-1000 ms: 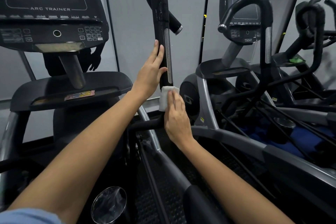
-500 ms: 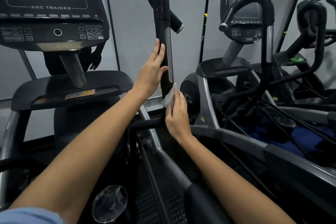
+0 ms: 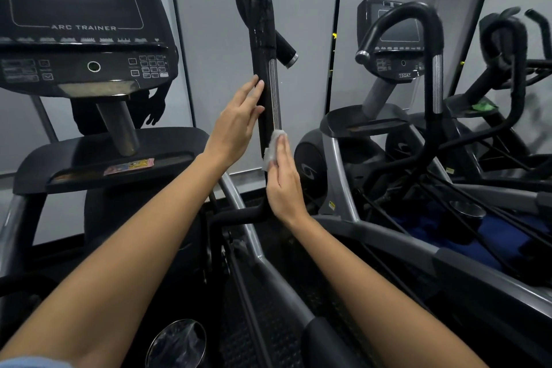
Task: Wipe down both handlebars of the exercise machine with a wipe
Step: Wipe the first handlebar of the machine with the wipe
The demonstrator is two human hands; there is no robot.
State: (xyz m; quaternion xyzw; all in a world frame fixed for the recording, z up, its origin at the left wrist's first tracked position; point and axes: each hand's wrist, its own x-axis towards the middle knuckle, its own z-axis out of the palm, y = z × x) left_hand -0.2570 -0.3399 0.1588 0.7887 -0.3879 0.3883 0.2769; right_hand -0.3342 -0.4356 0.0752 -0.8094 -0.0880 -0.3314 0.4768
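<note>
Two bare arms reach forward over the machine. Far left stands the black console [image 3: 74, 24], its dark screen marked "ARC TRAINER", with a shelf [image 3: 113, 155] below it and a shiny round cup holder [image 3: 176, 343] low down near the person's elbow. Next comes the left hand [image 3: 236, 125], flat and open, fingers straight and held close together, their tips resting against the left side of the upright black handlebar [image 3: 263, 48]. That handlebar rises between the two hands, glossy and curved over at its top, with a silver strip [image 3: 274, 92] running down its front. Just right of it, the right hand [image 3: 283, 179] presses a white wipe [image 3: 273, 151] against the lower part of the handlebar, below the silver strip; the fingers lie together, flat over the wipe, and whether the thumb pinches it from behind I cannot tell. Further right sits a second machine [image 3: 400, 75] with its own hooked handle and small screen, and beyond it more black frames against the grey wall [image 3: 307, 9].
</note>
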